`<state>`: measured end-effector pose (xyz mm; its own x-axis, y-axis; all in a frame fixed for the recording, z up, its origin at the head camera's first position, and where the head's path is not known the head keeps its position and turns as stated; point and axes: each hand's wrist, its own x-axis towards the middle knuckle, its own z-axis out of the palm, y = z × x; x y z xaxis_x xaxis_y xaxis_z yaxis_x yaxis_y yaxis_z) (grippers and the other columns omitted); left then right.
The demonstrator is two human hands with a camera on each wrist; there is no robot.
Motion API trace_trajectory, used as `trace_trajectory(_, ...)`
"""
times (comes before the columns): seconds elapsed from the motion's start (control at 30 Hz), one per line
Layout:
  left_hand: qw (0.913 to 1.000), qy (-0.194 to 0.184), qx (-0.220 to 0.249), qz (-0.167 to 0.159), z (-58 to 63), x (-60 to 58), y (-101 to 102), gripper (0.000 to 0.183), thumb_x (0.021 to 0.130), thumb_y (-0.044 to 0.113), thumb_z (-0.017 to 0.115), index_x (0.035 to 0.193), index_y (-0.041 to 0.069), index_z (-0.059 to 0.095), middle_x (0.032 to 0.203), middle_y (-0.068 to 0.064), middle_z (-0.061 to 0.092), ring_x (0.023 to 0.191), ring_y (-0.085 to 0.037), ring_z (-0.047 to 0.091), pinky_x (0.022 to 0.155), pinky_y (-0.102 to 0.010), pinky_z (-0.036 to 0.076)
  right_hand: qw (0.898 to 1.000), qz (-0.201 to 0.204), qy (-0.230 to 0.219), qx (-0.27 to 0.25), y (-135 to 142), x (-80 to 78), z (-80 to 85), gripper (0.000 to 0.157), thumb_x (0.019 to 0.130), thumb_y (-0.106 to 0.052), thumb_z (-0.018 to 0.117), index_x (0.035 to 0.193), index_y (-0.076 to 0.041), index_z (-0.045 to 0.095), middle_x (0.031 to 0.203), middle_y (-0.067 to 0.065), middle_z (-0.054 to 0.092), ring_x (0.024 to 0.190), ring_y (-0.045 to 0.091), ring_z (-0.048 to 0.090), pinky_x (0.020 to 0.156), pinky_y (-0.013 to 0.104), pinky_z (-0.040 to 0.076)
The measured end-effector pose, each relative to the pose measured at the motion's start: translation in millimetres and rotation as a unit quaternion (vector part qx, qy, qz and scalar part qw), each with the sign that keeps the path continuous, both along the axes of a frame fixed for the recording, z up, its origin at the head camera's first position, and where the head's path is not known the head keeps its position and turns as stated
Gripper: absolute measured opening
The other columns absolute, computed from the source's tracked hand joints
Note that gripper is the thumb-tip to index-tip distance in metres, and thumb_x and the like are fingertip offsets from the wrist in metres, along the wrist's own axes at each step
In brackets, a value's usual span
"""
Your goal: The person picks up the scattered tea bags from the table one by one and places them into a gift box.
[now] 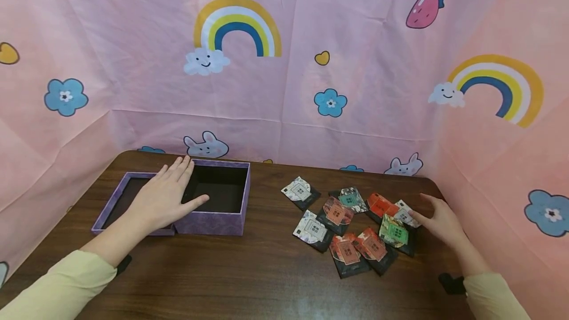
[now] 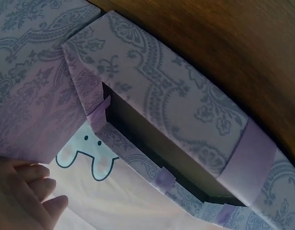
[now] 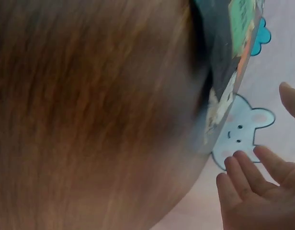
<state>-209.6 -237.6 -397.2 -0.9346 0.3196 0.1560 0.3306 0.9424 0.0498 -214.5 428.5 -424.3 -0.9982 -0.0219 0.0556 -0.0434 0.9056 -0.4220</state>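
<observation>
My left hand [image 1: 162, 196] lies with fingers extended over the left side of an open purple patterned box [image 1: 209, 223], its thumb reaching across the dark inside. In the left wrist view the fingers [image 2: 56, 208] are beside the patterned box wall [image 2: 23, 96]. At the right of the table my right hand [image 1: 442, 221] has its thumb and fingers spread, right beside a white-labelled packet [image 1: 405, 214] and a green-labelled packet [image 1: 393, 231]. Nothing shows between the fingers of the right hand [image 3: 262, 187] in the right wrist view.
The shallow purple lid-like tray [image 1: 116, 191] adjoins the box on the left. Several flat black packets lie loosely grouped, among them an orange one [image 1: 348, 253] and a white one [image 1: 313, 228]. A pink printed cloth [image 1: 284, 88] hangs behind the wooden table [image 1: 249, 280].
</observation>
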Motion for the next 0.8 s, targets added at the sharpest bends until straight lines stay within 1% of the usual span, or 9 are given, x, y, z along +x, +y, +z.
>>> trace_trajectory(0.17,0.9999,-0.005,-0.004,-0.009,0.1,0.0,1.4,0.101,0.101,0.063,0.059,0.162,-0.012,0.029,0.171,-0.032,0.026,0.16,-0.048,0.027,0.131,-0.064,0.026,0.999,-0.011,-0.037,-0.033,5.2,-3.5,-3.8,0.076,0.102,-0.034,0.07,0.152,0.016,0.041,0.149,0.043,0.049,0.131,0.059,0.056,0.103,0.069,0.055)
trace_trajectory(0.3,0.9999,-0.01,-0.003,-0.011,-0.5,-0.2,1.3,0.101,0.102,0.062,0.059,0.162,-0.012,0.027,0.171,-0.032,0.025,0.16,-0.049,0.026,0.131,-0.064,0.026,0.997,-0.018,-0.062,-0.043,11.2,-8.2,-10.2,0.075,0.103,-0.036,0.069,0.151,0.016,0.043,0.15,0.042,0.049,0.132,0.059,0.056,0.105,0.068,0.054)
trace_trajectory(0.4,0.9998,-0.012,0.001,-0.014,-0.9,-0.4,0.9,0.101,0.102,0.062,0.059,0.163,-0.012,0.026,0.171,-0.032,0.024,0.16,-0.048,0.026,0.131,-0.063,0.027,0.996,-0.019,-0.073,-0.05,14.5,-11.9,-14.3,0.075,0.104,-0.035,0.069,0.15,0.018,0.042,0.15,0.043,0.048,0.134,0.059,0.054,0.107,0.068,0.052)
trace_trajectory(0.57,0.9997,-0.016,0.003,-0.018,-0.8,-0.6,-0.1,0.102,0.102,0.063,0.058,0.163,-0.012,0.025,0.172,-0.032,0.023,0.161,-0.048,0.025,0.131,-0.062,0.027,0.997,-0.01,-0.063,-0.051,18.2,-14.5,-20.7,0.071,0.102,-0.031,0.071,0.146,0.02,0.047,0.145,0.043,0.053,0.127,0.058,0.058,0.105,0.067,0.053)
trace_trajectory(0.8,0.9996,-0.013,0.008,-0.023,-3.0,-1.4,-2.5,0.104,0.102,0.067,0.055,0.163,-0.012,0.026,0.172,-0.031,0.023,0.161,-0.047,0.026,0.131,-0.061,0.029,0.998,0.004,-0.048,-0.031,20.8,-15.8,-27.5,0.071,0.096,-0.032,0.079,0.139,0.019,0.055,0.134,0.042,0.061,0.118,0.055,0.062,0.098,0.067,0.055)
